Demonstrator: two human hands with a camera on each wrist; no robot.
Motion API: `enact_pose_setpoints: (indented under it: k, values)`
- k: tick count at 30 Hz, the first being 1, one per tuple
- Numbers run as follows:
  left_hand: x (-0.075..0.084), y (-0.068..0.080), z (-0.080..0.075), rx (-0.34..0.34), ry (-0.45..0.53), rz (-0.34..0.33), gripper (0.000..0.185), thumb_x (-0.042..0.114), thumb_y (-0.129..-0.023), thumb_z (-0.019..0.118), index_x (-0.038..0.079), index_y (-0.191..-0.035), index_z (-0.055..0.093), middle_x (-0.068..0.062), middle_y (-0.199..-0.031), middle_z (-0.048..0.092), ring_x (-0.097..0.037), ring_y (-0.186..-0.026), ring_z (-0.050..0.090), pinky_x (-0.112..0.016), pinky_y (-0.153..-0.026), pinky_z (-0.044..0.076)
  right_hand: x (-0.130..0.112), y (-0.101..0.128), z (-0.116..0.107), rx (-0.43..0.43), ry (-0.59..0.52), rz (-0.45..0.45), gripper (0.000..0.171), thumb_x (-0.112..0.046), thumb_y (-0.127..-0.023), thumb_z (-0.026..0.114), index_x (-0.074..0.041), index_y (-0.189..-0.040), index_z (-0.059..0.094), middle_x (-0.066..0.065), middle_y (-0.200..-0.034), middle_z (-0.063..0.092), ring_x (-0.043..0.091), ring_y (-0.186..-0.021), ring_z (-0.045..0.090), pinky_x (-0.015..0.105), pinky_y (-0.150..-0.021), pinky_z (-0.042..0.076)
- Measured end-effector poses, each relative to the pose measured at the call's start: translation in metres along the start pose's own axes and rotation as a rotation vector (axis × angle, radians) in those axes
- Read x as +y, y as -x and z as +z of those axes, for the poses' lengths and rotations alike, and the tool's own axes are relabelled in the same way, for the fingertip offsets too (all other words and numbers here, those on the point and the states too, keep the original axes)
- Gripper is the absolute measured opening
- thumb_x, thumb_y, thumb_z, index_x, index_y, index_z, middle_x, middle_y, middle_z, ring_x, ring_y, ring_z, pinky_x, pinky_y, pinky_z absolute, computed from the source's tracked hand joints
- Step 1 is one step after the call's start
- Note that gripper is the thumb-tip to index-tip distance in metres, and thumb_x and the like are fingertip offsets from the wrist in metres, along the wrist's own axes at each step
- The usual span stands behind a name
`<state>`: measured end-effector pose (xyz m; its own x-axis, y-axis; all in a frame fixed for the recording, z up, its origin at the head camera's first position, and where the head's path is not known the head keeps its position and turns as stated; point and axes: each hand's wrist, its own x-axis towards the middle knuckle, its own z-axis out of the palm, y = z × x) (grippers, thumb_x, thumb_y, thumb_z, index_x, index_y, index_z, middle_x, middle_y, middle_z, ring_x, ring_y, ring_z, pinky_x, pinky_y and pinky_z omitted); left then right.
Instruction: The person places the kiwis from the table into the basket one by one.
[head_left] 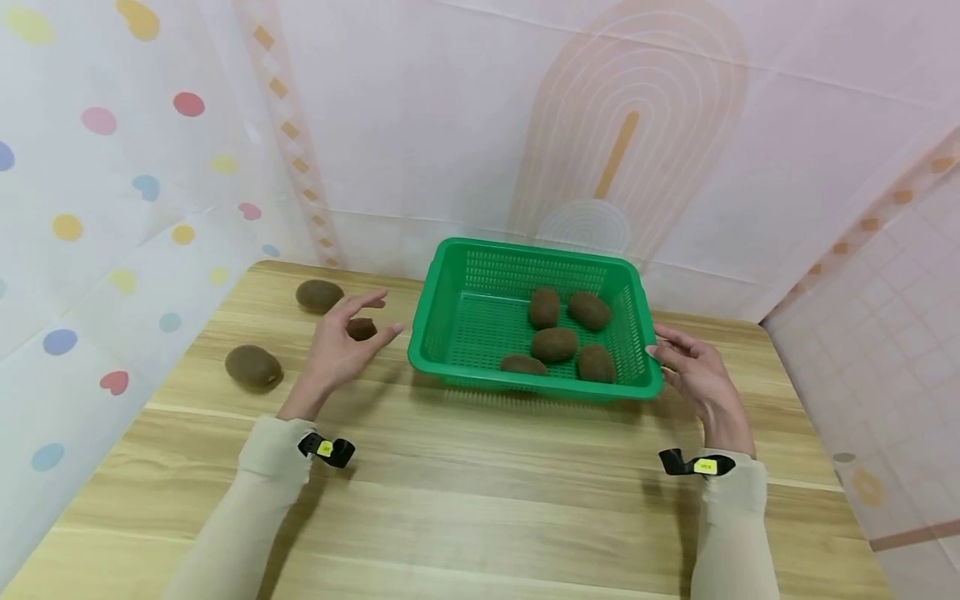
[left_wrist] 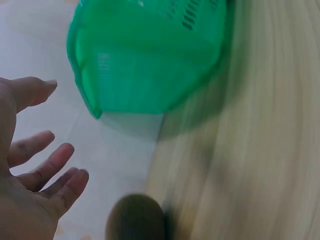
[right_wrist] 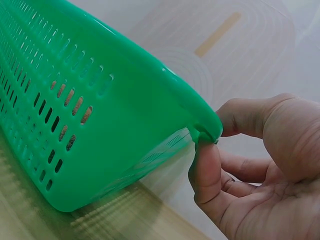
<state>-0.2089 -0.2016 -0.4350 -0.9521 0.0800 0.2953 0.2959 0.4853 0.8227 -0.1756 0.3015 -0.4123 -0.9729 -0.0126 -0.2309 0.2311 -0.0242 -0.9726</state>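
Fingers [right_wrist: 207, 170] of my right hand [head_left: 693, 371] are pinching the right rim corner of the green basket [head_left: 450, 333]: in the right wrist view the thumb is pressing up under the lip while a finger is curling over the top of it. I am seeing the basket sitting on the wooden table [head_left: 480, 500], toward the far middle, with five kiwis [head_left: 553, 343] lying inside it, grouped in its right half.

My left hand [head_left: 337, 346] is hovering just left of the basket, palm turned inward, fingers spread and relaxed, gripping nothing. The left wrist view is confirming this: the fingers [left_wrist: 50, 167] are lying apart and open, with the basket's near-left corner beyond them. One small kiwi [head_left: 362, 328] is showing between the thumb and the fingers in the head view; I cannot tell whether the hand is touching it.

Two more kiwis are resting on the table to the left of that hand: one [head_left: 319, 295] at the far left, another [head_left: 254, 367] nearer and further left. Both are lying well apart from the basket.
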Motion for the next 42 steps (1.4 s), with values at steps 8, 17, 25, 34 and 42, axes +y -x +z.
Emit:
enact_pose_setpoints:
  k: [8,17,25,34,42]
  values:
    - [-0.02,-0.001,-0.014,-0.059,-0.151,0.012,0.063,0.025,-0.091,0.079,0.006,-0.146,0.056,-0.023,-0.149,0.051,-0.048,-0.14,0.041,-0.068,-0.113,0.035,0.003,-0.003,-0.002,-0.01,0.003,0.006,0.068,-0.016,-0.1,0.069,0.002,-0.157,0.036,-0.009,-0.107,0.064,0.002,-0.094,0.064,0.018,-0.08,0.057]
    - [-0.034,-0.002,-0.024,-0.165,-0.271,-0.085,0.07,0.014,-0.091,0.076,-0.002,-0.152,0.045,-0.037,-0.149,0.039,-0.057,-0.137,0.037,-0.072,-0.112,0.034,0.001,-0.004,-0.003,-0.009,0.012,-0.001,0.068,-0.016,-0.1,0.068,0.002,-0.157,0.035,-0.008,-0.108,0.064,0.003,-0.095,0.064,0.017,-0.08,0.057]
    - [-0.045,0.0,-0.026,-0.21,-0.302,-0.176,0.069,0.014,-0.093,0.073,-0.002,-0.153,0.043,-0.038,-0.153,0.039,-0.056,-0.13,0.048,-0.067,-0.106,0.045,0.002,-0.005,-0.003,-0.016,0.017,-0.002,0.067,-0.015,-0.1,0.068,0.002,-0.157,0.035,-0.008,-0.107,0.063,0.003,-0.095,0.064,0.018,-0.082,0.057]
    - [-0.048,-0.001,-0.024,-0.189,-0.281,-0.189,0.064,0.013,-0.093,0.074,-0.002,-0.15,0.049,-0.035,-0.15,0.044,-0.056,-0.13,0.051,-0.065,-0.104,0.048,0.003,-0.006,-0.003,-0.009,0.029,-0.004,0.067,-0.017,-0.101,0.067,0.0,-0.158,0.035,-0.008,-0.108,0.063,0.003,-0.096,0.064,0.017,-0.082,0.057]
    - [-0.044,0.0,-0.025,-0.183,-0.265,-0.181,0.062,0.013,-0.093,0.073,-0.003,-0.148,0.05,-0.033,-0.148,0.046,-0.055,-0.128,0.053,-0.064,-0.102,0.049,0.004,-0.006,-0.004,-0.011,0.039,-0.007,0.067,-0.016,-0.101,0.066,0.001,-0.158,0.035,-0.007,-0.109,0.062,0.003,-0.096,0.063,0.017,-0.082,0.057]
